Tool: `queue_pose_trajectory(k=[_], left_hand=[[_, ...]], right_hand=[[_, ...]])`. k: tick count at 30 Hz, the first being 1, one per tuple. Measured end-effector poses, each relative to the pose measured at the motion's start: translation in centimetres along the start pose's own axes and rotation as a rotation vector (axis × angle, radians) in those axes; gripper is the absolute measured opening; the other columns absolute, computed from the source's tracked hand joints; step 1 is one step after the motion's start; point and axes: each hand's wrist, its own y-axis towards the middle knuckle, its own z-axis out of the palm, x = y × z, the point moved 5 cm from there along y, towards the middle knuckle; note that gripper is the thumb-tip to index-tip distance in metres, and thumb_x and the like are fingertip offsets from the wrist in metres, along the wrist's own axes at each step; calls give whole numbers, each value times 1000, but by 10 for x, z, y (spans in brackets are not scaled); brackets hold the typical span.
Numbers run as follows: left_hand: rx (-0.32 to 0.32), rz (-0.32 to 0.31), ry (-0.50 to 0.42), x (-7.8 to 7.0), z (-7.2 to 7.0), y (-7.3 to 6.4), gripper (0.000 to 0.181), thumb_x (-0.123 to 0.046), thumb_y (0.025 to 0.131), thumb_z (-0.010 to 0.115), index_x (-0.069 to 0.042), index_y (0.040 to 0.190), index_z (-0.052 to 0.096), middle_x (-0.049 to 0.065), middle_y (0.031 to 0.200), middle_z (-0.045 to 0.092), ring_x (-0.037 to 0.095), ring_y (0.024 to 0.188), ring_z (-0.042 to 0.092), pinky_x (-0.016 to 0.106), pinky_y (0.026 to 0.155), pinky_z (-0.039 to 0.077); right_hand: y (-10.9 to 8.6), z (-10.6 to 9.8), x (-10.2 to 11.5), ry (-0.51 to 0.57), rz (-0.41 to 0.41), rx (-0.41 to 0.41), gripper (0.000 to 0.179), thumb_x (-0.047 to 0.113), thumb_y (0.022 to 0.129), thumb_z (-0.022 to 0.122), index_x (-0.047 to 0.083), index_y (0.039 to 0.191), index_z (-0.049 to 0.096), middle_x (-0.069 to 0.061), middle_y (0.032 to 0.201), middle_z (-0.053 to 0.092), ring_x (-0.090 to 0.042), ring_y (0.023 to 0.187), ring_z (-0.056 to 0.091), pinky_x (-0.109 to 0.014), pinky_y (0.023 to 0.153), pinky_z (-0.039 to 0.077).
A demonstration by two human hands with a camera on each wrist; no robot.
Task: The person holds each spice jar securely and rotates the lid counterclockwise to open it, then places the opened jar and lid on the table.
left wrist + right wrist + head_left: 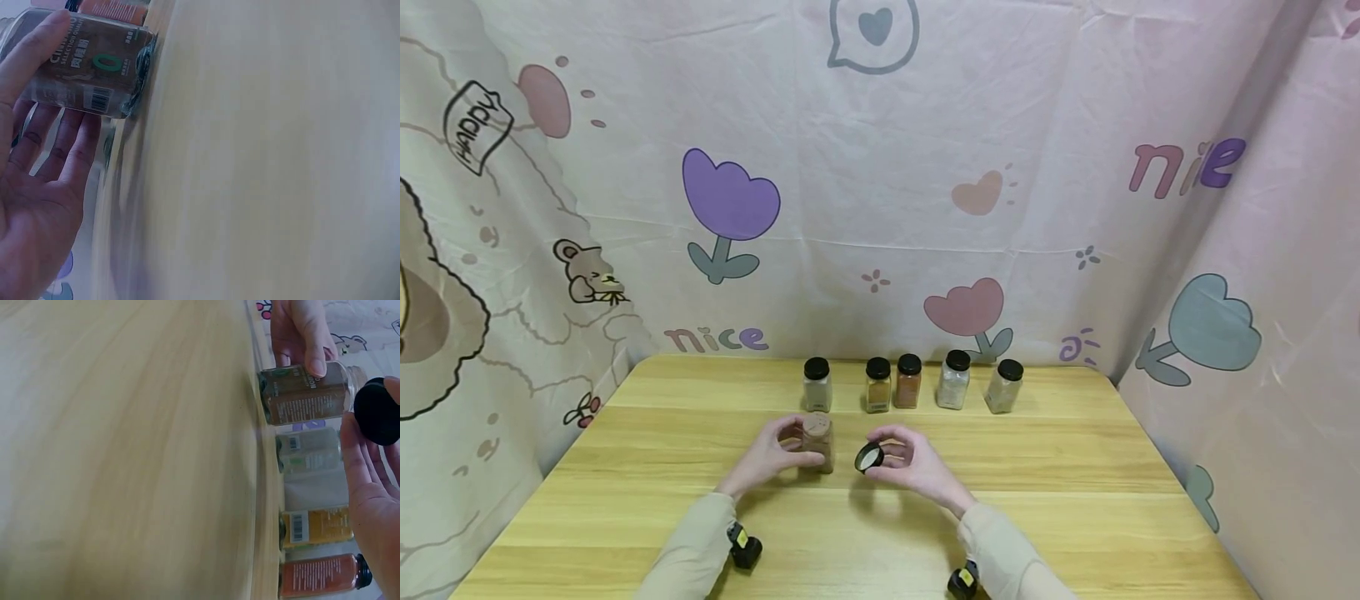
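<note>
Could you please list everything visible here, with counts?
unlidded jar: 1, brown, in left hand
loose lid: 1, black, in right hand
first lidded jar: 1, grey, back row's left end
second lidded jar: 1, yellow, beside third
third lidded jar: 1, orange-red, row's middle
fourth lidded jar: 1, white, right of third
fifth lidded jar: 1, beige, row's right end
table: 1, light wood, under jars
printed cloth: count unclear, pale pink, behind and beside table
wrist cameras: 2, black, at wrists
sleeves: 2, beige, on forearms
left hand, right hand: 1 each, bare, above table
</note>
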Motion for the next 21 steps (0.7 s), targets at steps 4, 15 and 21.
queue_pose_trajectory(k=[4, 15, 21], left_hand=[[-34, -18, 18, 3, -14, -3, 55, -15, 78, 86, -1, 126, 61, 16, 120, 67, 8, 105, 65, 23, 102, 54], [-54, -14, 0, 12, -42, -5, 59, -12, 83, 82, 4, 133, 55, 26, 129, 63, 5, 105, 66, 17, 95, 55], [-121, -42, 52, 17, -61, 2, 66, -12, 84, 81, 8, 138, 48, 29, 132, 61, 17, 113, 66, 16, 93, 55]], right_hand=[[4, 8, -1, 1, 44, 50, 62, 1, 85, 77, -10, 139, 49, -38, 145, 44, -18, 116, 66, -23, 100, 56], [22, 32, -13, -51, 91, 139, 59, -9, 85, 71, -13, 139, 48, -35, 142, 50, -35, 121, 65, -22, 99, 56], [35, 45, -20, -103, 132, 138, 57, -9, 84, 73, -11, 136, 52, -28, 135, 59, -35, 119, 67, -21, 96, 57]])
